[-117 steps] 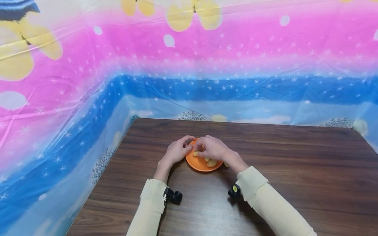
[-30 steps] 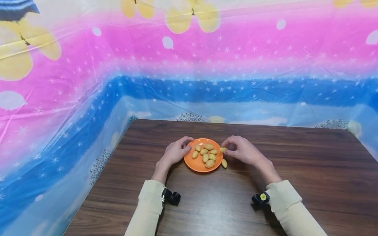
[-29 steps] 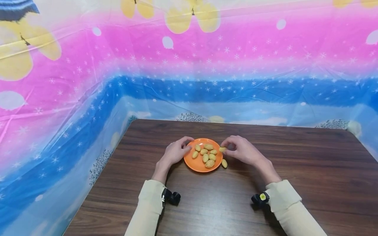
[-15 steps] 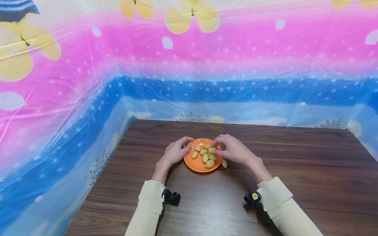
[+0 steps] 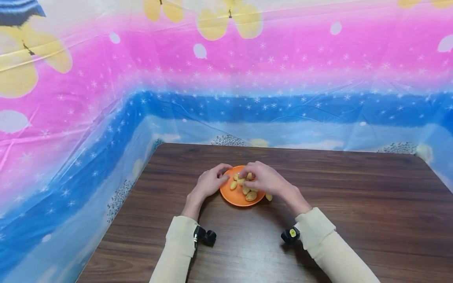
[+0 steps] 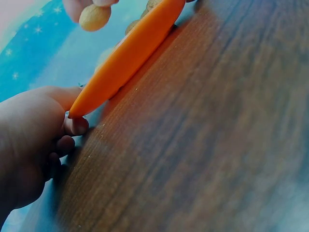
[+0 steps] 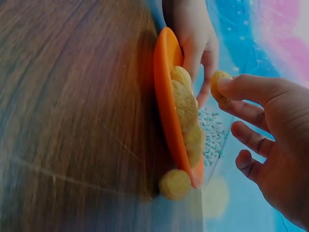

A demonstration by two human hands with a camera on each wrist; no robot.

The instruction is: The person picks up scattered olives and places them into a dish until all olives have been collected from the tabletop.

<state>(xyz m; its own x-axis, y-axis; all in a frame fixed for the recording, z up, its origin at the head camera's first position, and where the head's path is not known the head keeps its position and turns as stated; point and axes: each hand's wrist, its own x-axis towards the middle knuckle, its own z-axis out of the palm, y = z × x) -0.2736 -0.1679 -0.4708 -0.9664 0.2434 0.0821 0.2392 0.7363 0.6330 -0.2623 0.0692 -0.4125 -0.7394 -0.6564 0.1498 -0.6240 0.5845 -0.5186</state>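
Observation:
My left hand (image 5: 210,181) grips the left rim of the orange plate (image 5: 231,197), with the thumb over the edge and a finger under it in the left wrist view. Several tan walnuts (image 5: 251,195) with wrinkled shells lie on the plate. Over them, my right hand (image 5: 265,179) pinches another walnut (image 7: 217,87) between thumb and fingertips, raised above the plate in the right wrist view. That hand partly covers the pile in the head view. One loose walnut (image 7: 175,184) sits on the table right beside the plate's rim.
A dark wood-grain table (image 5: 354,204) carries the plate near its back edge. Behind it and to the left hangs a pink and blue patterned cloth (image 5: 283,106). Black wrist cameras (image 5: 291,235) sit at both sleeve cuffs.
My right hand has moved left from the plate's right edge to above its middle, carrying the pinched walnut. My left hand stays at the rim, and the plate has hardly shifted.

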